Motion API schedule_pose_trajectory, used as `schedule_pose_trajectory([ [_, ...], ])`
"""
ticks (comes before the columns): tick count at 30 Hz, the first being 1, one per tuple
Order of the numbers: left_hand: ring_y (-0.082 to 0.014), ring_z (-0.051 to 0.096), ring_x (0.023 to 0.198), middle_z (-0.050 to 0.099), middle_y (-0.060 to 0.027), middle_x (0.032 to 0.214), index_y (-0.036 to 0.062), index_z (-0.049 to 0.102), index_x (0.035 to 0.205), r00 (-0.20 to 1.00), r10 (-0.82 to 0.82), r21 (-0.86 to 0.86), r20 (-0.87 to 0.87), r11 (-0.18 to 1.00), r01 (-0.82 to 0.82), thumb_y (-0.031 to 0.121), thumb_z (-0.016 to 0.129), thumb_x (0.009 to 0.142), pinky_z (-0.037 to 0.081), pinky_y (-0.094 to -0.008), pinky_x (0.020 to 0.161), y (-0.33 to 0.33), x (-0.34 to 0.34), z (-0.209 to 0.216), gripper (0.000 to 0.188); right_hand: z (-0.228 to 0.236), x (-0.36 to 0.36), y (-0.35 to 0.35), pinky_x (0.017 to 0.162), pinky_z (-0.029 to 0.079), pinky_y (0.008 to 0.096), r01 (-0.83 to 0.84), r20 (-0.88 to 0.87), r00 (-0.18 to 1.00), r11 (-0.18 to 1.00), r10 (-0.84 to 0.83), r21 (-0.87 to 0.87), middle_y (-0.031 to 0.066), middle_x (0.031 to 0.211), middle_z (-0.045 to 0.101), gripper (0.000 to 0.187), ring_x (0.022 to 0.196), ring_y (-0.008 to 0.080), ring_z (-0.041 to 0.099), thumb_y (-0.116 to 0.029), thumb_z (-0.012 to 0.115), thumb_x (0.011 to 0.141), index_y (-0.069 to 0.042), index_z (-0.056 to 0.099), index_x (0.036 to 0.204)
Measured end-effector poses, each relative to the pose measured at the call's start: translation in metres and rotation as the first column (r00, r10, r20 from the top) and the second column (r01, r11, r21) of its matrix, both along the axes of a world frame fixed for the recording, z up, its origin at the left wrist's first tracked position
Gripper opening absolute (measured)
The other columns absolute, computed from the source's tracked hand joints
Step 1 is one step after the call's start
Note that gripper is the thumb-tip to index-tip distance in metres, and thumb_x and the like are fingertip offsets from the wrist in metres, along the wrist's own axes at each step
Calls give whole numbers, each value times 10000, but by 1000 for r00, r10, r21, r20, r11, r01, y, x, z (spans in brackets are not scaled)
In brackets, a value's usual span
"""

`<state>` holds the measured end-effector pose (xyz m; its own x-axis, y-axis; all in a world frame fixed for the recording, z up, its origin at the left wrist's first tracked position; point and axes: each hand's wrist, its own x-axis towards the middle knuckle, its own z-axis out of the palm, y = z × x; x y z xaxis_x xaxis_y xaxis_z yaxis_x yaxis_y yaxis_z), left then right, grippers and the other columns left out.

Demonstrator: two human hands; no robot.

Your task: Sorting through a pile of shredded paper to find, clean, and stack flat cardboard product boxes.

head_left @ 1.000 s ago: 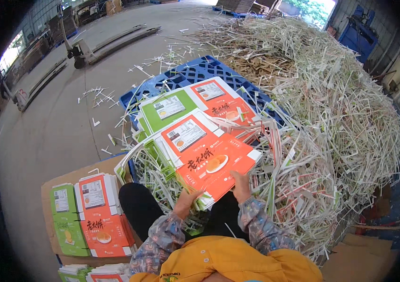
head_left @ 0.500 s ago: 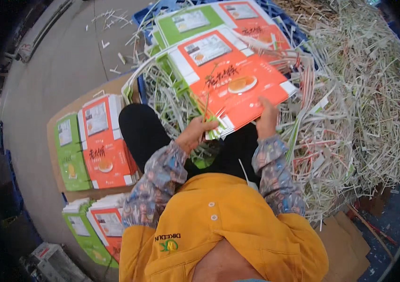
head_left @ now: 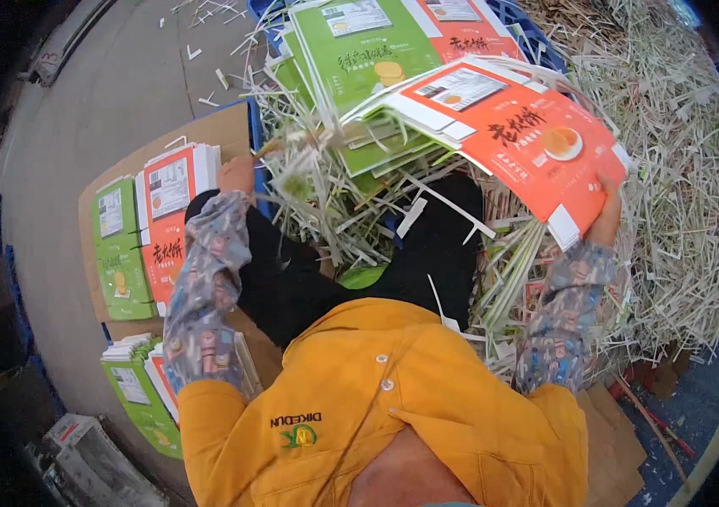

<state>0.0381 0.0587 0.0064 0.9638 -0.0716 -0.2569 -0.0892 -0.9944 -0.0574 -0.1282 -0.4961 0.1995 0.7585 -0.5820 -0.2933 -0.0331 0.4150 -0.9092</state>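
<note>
My right hand [head_left: 604,215] grips the lower right corner of a stack of flat orange printed carton sheets [head_left: 537,144], which is tilted and bent, its far side fanning out. My left hand [head_left: 238,175] is closed at the far left, above my knee. A thin beige stick-like thing, smeared by motion, juts from it to the right. Blurred paper strips [head_left: 304,160] hang or fly beside its tip. Below the orange stack lie green printed carton sheets [head_left: 363,51], with white and green trim scraps [head_left: 308,220] around them.
At left, stacks of green sheets [head_left: 118,253] and orange sheets [head_left: 169,190] rest on brown cardboard [head_left: 224,131], with another green stack [head_left: 141,406] nearer. A large heap of shredded strips [head_left: 680,169] fills the right. A blue pallet [head_left: 545,51] shows behind. A grey box [head_left: 97,465] stands at lower left.
My right hand has moved right with the orange stack, uncovering green sheets. My left hand has left the stack's lower edge and swung left, with strips smeared beside it.
</note>
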Motion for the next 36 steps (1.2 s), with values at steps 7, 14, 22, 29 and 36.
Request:
schedule_pose_trajectory([
  [7,-248,487,967,531,-128,995,41,551,938,776,-480,-359,409,697,621,349,682,636,418,-360,712,-105,-22,65,450,-31,-27,-11,785,467,352,53,-37,998,991,-58,-123,141,1050,531,420,915,247,558,-145,551,748,31,427,1108],
  [14,-76,468,484,524,-22,579,32,557,787,644,-366,-740,-672,300,-602,343,546,801,381,-192,435,-243,-68,71,312,-23,-34,20,804,462,347,110,-47,992,989,-115,-94,141,1063,519,432,942,240,544,-116,552,748,47,409,1121],
  [22,-131,519,583,552,-47,649,70,586,799,871,-403,-949,-279,254,-187,263,545,798,384,-255,481,-246,-62,31,198,-40,-45,4,797,466,345,72,-42,996,990,-77,-121,134,1035,529,432,937,243,546,-120,558,746,33,410,1123],
  [29,-338,571,760,589,-169,805,53,588,797,946,-243,-170,-213,963,209,219,535,717,442,-443,653,-64,-7,-48,192,-5,-46,20,769,473,355,91,-31,995,996,-91,-25,115,1009,540,366,887,227,560,-130,548,746,21,456,1067],
  [36,-343,526,935,557,-207,970,56,517,1076,991,55,-723,122,689,51,342,593,671,416,-404,799,-126,17,89,502,25,-44,39,791,464,362,3,1,1000,997,-3,-78,144,1073,516,423,922,256,551,-145,512,776,21,388,1145],
])
